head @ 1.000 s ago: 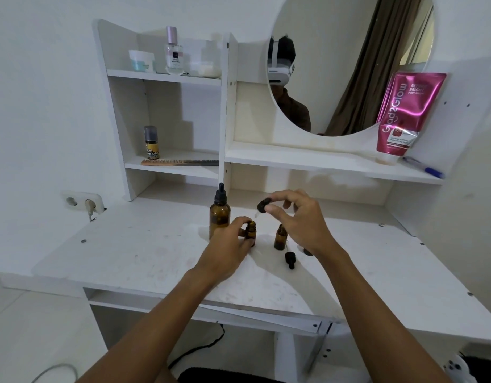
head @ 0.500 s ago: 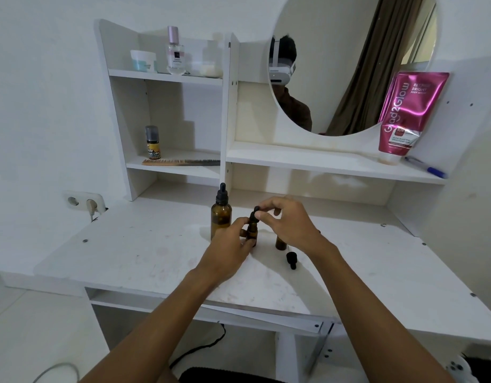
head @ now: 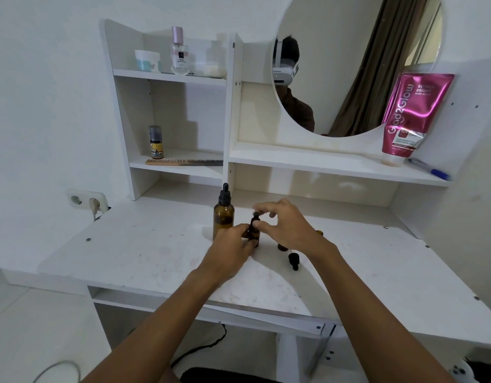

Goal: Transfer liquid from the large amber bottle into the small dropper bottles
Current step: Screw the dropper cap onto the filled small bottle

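Note:
The large amber bottle stands upright on the white desk with its black dropper cap on. Just right of it, my left hand grips the body of a small amber dropper bottle. My right hand pinches the black dropper cap sitting on that bottle's neck. A second small amber bottle stands behind my right hand, mostly hidden. Another small bottle peeks out past my right wrist. A loose black dropper cap lies on the desk under my right wrist.
A shelf unit rises behind the desk with a small yellow-label bottle, a comb, jars and a perfume bottle. A round mirror, a pink tube and a blue pen are at the right. A wall socket sits left.
My right hand has brought the black dropper cap down from above onto the small bottle held by my left hand, and now pinches it at the neck.

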